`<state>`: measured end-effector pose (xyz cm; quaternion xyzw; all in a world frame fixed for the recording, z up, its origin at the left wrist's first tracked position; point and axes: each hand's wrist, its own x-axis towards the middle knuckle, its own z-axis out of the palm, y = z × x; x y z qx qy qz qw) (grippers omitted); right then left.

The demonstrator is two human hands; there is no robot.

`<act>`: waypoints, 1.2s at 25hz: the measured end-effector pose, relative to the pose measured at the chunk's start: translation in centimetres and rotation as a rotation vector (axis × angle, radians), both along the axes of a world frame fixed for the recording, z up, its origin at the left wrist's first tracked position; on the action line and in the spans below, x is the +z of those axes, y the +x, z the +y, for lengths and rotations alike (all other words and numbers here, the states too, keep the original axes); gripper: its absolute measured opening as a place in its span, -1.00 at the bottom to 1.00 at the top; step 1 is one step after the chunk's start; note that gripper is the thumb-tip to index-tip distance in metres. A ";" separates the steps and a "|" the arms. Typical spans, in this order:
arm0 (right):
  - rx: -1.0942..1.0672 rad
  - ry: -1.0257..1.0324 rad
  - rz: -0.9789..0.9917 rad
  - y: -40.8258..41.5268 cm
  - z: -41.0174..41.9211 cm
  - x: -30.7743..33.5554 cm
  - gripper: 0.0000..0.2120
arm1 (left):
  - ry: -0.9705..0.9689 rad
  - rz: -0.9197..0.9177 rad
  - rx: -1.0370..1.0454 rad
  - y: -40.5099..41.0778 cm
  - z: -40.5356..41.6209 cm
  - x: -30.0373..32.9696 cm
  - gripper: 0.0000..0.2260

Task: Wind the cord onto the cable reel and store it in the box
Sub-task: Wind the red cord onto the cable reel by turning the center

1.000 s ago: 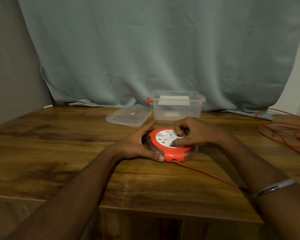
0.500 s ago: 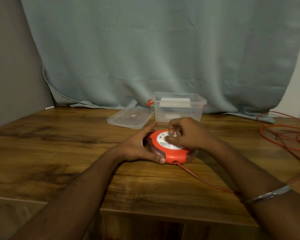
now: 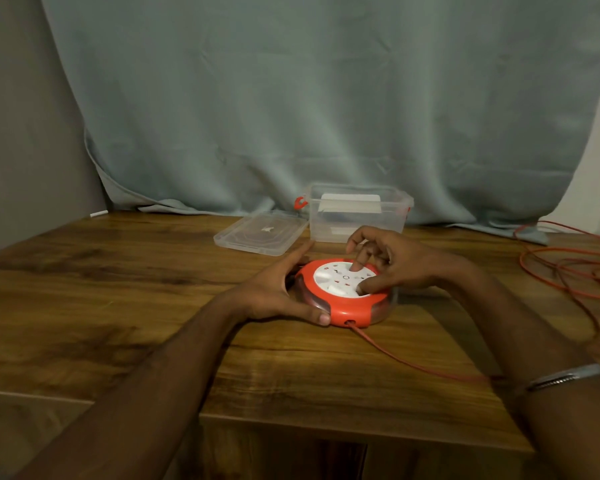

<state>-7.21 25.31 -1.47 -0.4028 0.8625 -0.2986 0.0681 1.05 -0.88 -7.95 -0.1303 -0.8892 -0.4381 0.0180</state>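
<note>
A round orange cable reel with a white socket face lies flat on the wooden table. My left hand cups its left side, thumb on the front rim. My right hand rests on top, a fingertip and the thumb pressed on the white face. An orange cord leaves the reel's front hole, runs right under my forearm and joins loose loops at the table's right edge. A clear plastic box stands open just behind the reel.
The box's clear lid lies flat to the left of the box. A grey-blue curtain hangs behind the table and drapes onto its back edge. The table's front edge runs below my forearms.
My right hand has turned on the white face, its fingers shifting from the left side round to the back and right. The left hand holds the reel as before. The cord's run has shifted slightly.
</note>
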 end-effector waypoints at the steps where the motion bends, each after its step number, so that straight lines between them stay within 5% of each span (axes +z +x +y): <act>1: -0.027 0.012 0.014 0.2 -0.2 0.0 -0.46 | -0.001 -0.002 0.000 0.0 0.0 0.0 0.35; 5: -0.082 0.019 0.143 0.8 -1.1 -0.6 -0.63 | 0.007 -0.001 0.003 0.0 0.0 0.0 0.37; 13: -0.140 0.001 0.331 1.3 -3.0 -1.6 -0.47 | 0.033 -0.002 -0.010 -0.2 0.0 -0.3 0.37; 17: -0.085 -0.041 0.388 1.4 -3.6 -1.7 -0.54 | 0.033 -0.006 -0.007 -0.3 -0.1 -0.4 0.36; 20: -0.052 -0.061 0.295 1.2 -2.7 -0.9 -0.76 | 0.021 -0.007 -0.001 -0.2 0.0 -0.2 0.34; 23: 0.015 0.005 0.092 0.8 -1.2 -0.2 -0.67 | 0.006 -0.007 0.008 -0.1 0.0 -0.1 0.34; 30: 0.004 0.017 0.062 -0.5 -0.1 -0.3 -0.69 | -0.001 -0.005 0.016 -0.3 0.0 -0.1 0.38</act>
